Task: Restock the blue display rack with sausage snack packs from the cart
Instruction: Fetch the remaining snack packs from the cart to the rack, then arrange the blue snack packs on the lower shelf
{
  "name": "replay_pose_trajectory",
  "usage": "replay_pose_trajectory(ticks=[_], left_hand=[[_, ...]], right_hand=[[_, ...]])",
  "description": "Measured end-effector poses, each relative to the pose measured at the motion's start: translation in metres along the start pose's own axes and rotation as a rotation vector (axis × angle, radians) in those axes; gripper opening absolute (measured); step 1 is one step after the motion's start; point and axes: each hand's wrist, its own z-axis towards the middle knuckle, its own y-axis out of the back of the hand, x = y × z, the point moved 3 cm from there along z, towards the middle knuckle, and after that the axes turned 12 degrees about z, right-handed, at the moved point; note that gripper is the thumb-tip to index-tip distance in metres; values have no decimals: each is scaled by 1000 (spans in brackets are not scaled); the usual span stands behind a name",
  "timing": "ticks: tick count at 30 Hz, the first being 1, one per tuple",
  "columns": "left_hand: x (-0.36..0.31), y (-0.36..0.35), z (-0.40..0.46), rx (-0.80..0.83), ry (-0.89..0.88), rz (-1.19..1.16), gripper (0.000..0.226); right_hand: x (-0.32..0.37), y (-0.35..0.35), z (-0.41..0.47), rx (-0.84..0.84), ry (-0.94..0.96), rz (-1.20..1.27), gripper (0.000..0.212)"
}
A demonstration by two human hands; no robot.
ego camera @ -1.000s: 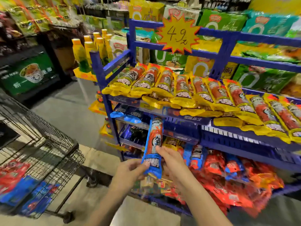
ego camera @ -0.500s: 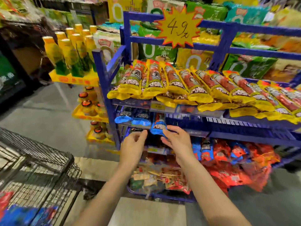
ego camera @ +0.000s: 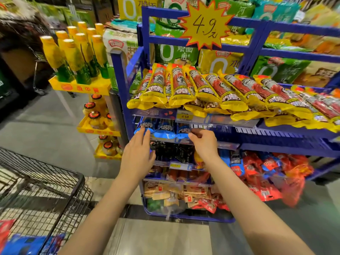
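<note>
Overhead-lit shop aisle, grey floor point(ego camera: 46, 126); left hand point(ego camera: 137, 153) fingers straight, right hand point(ego camera: 204, 142) fingers curled, both at blue packs point(ego camera: 163, 128).

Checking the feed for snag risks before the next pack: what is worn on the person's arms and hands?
Nothing visible. The left hand and right hand are bare: no gloves, rings, watch or bands. Both forearms are bare to the frame's bottom edge, with no sleeve in view.
</note>
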Motion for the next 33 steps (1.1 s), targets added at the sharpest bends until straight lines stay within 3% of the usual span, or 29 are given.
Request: replay_pose_trajectory(ticks=[11,17,24,27,30,33], left_hand=[[1,12,-1,81,14,-21,70],[15,49,-36,90,128,-80,58],[40,68,-164,124,502,-38,53],[42,62,-230,180,664,-14,59],[39,55,-288,293,834,-50,65],[38,49,-338,377,944,-82,58]], right_hand=[[-4,6,0,11,-2,13,29],[7,12,-47,37,305,-289,30],[-2,-41,-124,602,594,-419,35],[-20,-68,-156,815,611,-482,45],[-37,-88,-191,964,588,-494,41],[-48,-105,-225,1095,628,-514,44]])
